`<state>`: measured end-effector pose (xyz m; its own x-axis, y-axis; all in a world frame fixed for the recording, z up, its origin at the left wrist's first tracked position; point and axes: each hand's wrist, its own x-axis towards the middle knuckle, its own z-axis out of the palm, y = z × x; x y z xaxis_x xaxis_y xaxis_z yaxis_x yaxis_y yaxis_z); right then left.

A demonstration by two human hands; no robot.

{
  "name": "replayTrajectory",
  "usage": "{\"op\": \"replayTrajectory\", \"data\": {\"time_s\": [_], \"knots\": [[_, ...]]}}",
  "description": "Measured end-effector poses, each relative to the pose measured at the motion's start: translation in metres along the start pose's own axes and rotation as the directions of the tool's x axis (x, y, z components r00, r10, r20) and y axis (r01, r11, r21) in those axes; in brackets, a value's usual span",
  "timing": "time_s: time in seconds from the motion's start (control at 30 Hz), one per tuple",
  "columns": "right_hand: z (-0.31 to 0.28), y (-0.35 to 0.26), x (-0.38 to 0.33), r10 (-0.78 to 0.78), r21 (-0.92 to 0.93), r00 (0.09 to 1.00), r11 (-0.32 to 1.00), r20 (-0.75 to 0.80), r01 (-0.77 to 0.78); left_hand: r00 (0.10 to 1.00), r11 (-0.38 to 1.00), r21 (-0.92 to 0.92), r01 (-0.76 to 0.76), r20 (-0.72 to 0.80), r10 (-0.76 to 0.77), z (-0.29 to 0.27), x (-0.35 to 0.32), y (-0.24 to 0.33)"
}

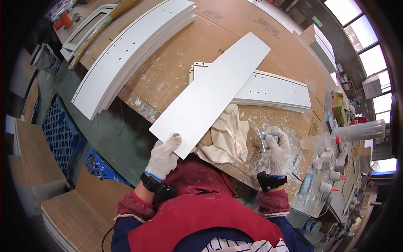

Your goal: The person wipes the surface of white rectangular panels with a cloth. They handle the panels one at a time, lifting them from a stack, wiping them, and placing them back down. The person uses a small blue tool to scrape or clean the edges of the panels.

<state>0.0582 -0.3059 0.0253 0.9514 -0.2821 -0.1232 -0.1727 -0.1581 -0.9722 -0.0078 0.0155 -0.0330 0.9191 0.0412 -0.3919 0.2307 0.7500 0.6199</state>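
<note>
- While the left grip (163, 160) clamps a white board (214, 92), the right grip (278, 153) pinches a flat tool (264, 137).
- Beige cloth (228, 136) lies between both grips.

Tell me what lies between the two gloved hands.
Between the left hand and the right hand, the head view shows the near end of a white panel, then a crumpled cream cloth, then stained cardboard.

Left hand (164, 158) has most of its fingers out of sight under the panel (210, 96), which also hides the middle of the lower stack (279, 90). Thin tool (264, 142) in the right hand (278, 152) is partly covered, too small to make out tbh. Top edge clips the left stack (130, 48).
</note>
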Motion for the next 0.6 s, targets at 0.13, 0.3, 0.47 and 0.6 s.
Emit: {"op": "replayTrajectory", "data": {"time_s": [0.13,0.3,0.47,0.6], "knots": [[-0.025,0.013,0.013,-0.023,-0.096,0.994,0.995,-0.107,0.012,0.957,0.983,0.095,-0.159,-0.229,0.177,0.010,-0.010,0.016],[-0.047,0.039,0.033,-0.084,-0.086,0.970,0.994,-0.227,0.066,0.891,0.959,-0.030,-0.280,-0.380,0.249,-0.034,-0.016,0.033],[-0.052,0.042,0.044,0.069,0.166,0.959,0.986,-0.275,-0.023,0.911,0.971,-0.105,-0.214,-0.380,0.160,-0.060,-0.034,0.038],[-0.054,0.035,0.049,0.147,0.157,0.970,0.981,-0.195,-0.117,0.954,0.889,-0.455,0.055,0.287,0.089,-0.051,-0.022,0.019]]}}
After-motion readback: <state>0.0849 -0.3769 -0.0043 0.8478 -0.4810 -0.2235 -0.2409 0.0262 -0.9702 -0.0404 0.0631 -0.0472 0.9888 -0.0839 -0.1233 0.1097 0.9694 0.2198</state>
